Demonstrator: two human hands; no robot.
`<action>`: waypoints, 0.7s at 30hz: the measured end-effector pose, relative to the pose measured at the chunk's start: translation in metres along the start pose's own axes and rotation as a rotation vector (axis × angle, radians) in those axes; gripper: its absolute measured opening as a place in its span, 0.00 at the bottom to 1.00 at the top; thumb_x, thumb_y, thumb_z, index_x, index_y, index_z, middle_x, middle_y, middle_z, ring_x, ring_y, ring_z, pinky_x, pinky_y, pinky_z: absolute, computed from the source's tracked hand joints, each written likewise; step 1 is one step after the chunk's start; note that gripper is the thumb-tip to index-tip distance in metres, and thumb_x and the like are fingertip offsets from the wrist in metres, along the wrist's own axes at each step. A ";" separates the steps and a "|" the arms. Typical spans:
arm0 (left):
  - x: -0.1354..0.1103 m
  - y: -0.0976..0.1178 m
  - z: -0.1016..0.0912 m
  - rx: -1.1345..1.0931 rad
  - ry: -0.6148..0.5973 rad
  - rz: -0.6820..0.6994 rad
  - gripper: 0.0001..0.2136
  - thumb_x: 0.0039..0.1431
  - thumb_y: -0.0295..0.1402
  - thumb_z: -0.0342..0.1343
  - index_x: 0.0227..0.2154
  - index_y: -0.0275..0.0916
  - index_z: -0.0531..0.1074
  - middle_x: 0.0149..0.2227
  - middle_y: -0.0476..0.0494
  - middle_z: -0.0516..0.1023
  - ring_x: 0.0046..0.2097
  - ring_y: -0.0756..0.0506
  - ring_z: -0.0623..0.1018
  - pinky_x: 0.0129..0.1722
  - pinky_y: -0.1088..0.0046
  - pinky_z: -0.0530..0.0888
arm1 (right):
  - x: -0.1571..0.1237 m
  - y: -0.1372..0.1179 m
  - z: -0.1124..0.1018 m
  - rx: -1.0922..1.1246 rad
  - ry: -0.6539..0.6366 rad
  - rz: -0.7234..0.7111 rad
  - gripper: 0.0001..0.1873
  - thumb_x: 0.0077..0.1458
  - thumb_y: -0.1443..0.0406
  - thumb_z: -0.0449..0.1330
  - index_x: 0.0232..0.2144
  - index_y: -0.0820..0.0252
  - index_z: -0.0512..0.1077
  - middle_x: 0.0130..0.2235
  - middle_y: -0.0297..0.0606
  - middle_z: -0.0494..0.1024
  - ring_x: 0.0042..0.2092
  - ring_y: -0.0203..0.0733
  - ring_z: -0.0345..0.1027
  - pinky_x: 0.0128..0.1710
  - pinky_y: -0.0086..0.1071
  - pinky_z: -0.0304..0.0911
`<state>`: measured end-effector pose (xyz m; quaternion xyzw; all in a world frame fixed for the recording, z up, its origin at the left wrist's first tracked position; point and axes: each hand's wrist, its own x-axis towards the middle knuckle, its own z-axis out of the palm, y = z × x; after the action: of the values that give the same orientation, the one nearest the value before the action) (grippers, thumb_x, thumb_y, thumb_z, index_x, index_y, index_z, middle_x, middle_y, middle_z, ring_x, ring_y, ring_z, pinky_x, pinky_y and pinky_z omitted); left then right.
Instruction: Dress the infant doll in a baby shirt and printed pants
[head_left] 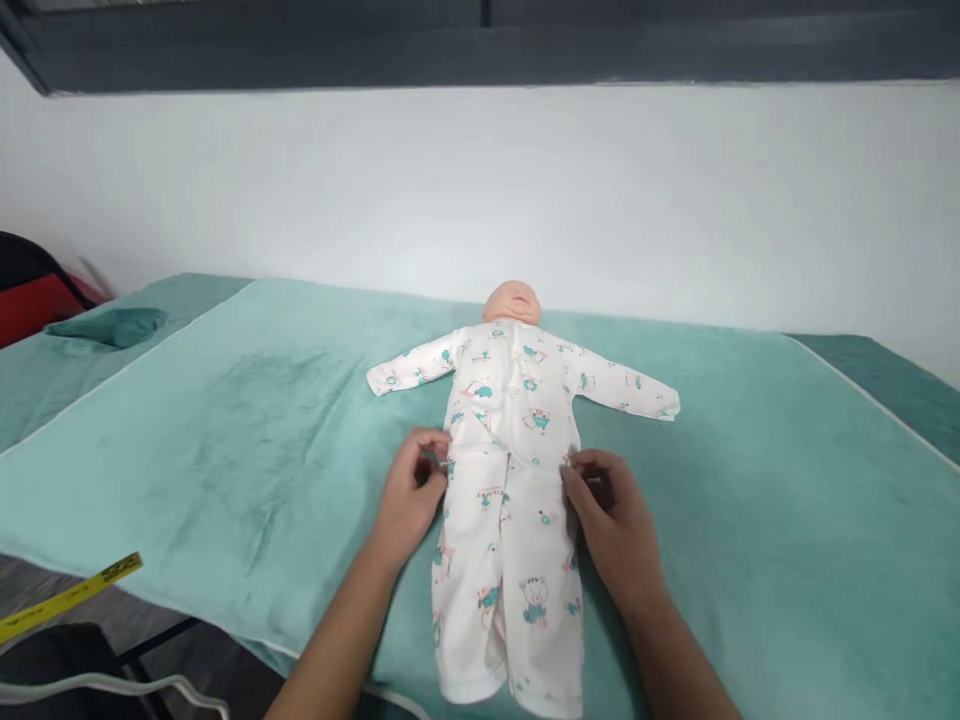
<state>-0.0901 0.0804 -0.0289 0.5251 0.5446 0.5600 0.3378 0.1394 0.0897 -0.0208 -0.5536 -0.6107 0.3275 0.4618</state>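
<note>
Pale wall (465,190) fills the upper half of the head view, with a dark frame (300,45) running along the top edge. Below it spreads a light green blanket (750,520) with a pale border, laid over a darker green cloth (202,290) that shows at the far left and far right. At the left edge stands a red and black object (37,300), partly cut off. In the lower left corner, a yellow strip (75,590) reaches inward above a whitish cord (112,685), and a patch of grey floor (30,580) shows behind them.

On the blanket, around the middle, a doll (512,300) lies on its back, its head toward the wall and its legs toward the person. It is dressed in a white printed shirt (517,390) and matching white pants (540,540). Both sleeves stretch out to the sides, and the pant legs lie next to each other, slightly parted toward the bottom.

The left hand (420,475) is at one side of the doll's waist, thumb and forefinger pinched on the edge of the pants. The right hand (607,500) mirrors it on the opposite side, its thumb and forefinger also closed on the pants near the waist. Remaining fingers of both hands are curled.
</note>
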 end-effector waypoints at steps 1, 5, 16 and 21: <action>-0.007 -0.003 -0.001 0.021 0.011 0.032 0.10 0.54 0.25 0.53 0.39 0.40 0.71 0.38 0.48 0.72 0.37 0.50 0.71 0.37 0.75 0.68 | -0.007 0.006 -0.003 -0.034 0.010 -0.024 0.12 0.58 0.57 0.56 0.42 0.56 0.69 0.41 0.38 0.74 0.40 0.42 0.68 0.41 0.36 0.65; -0.014 -0.008 0.002 0.118 0.066 0.076 0.09 0.55 0.27 0.54 0.39 0.41 0.70 0.42 0.46 0.73 0.41 0.48 0.73 0.42 0.72 0.69 | -0.019 0.014 -0.004 -0.229 0.029 -0.155 0.14 0.57 0.61 0.54 0.46 0.55 0.68 0.49 0.43 0.73 0.49 0.46 0.67 0.49 0.42 0.63; -0.017 -0.007 0.000 0.355 0.177 0.116 0.05 0.50 0.25 0.48 0.24 0.40 0.64 0.27 0.50 0.68 0.32 0.48 0.68 0.34 0.72 0.65 | -0.024 0.015 -0.011 -0.370 0.093 -0.082 0.09 0.60 0.59 0.51 0.33 0.56 0.67 0.34 0.38 0.74 0.36 0.45 0.66 0.36 0.37 0.61; -0.016 -0.010 -0.001 0.530 0.066 0.115 0.06 0.50 0.23 0.46 0.23 0.41 0.62 0.28 0.48 0.69 0.33 0.46 0.69 0.34 0.71 0.65 | -0.021 0.024 -0.020 -0.461 -0.022 -0.177 0.11 0.61 0.59 0.49 0.33 0.56 0.68 0.36 0.40 0.74 0.37 0.45 0.68 0.37 0.38 0.61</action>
<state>-0.0889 0.0666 -0.0416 0.6068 0.6519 0.4332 0.1383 0.1656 0.0708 -0.0400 -0.5853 -0.7203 0.1436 0.3435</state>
